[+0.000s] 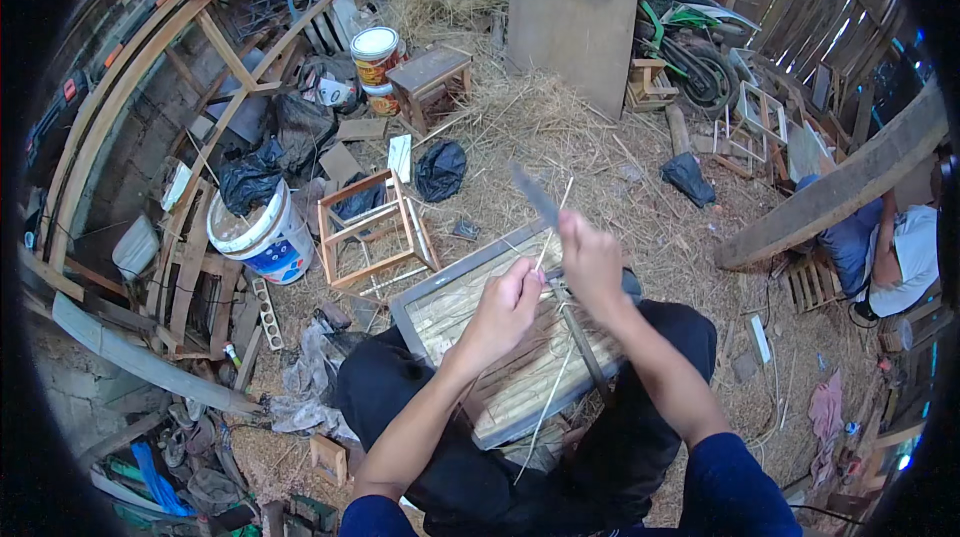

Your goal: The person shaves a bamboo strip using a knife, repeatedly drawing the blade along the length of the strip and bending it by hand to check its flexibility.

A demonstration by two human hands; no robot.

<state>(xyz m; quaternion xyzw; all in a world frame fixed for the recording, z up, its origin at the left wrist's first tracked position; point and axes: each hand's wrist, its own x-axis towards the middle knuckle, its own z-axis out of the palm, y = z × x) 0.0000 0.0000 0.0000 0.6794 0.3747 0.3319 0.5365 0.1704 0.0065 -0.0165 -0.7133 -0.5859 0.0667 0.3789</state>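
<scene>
My right hand (592, 265) is closed around a knife, its grey blade (536, 195) pointing up and away to the left, slightly blurred. A thin pale strip (551, 399), like split cane or bamboo, is pinched in my left hand (505, 305). One end of the strip rises past the blade; the other trails down over my lap. Beneath both hands a rectangular panel (455, 322) of pale slats in a grey frame rests tilted across my legs. A dark narrow bar (587, 352) lies over the panel near my right knee.
A wooden stool frame (375, 275) and a white bucket (262, 237) stand to the left. Farther off are a small stool (430, 72), an upright board (573, 17) and a green motorcycle (690, 47). A curved timber post (840, 182) crosses the right, near another seated person (890, 247).
</scene>
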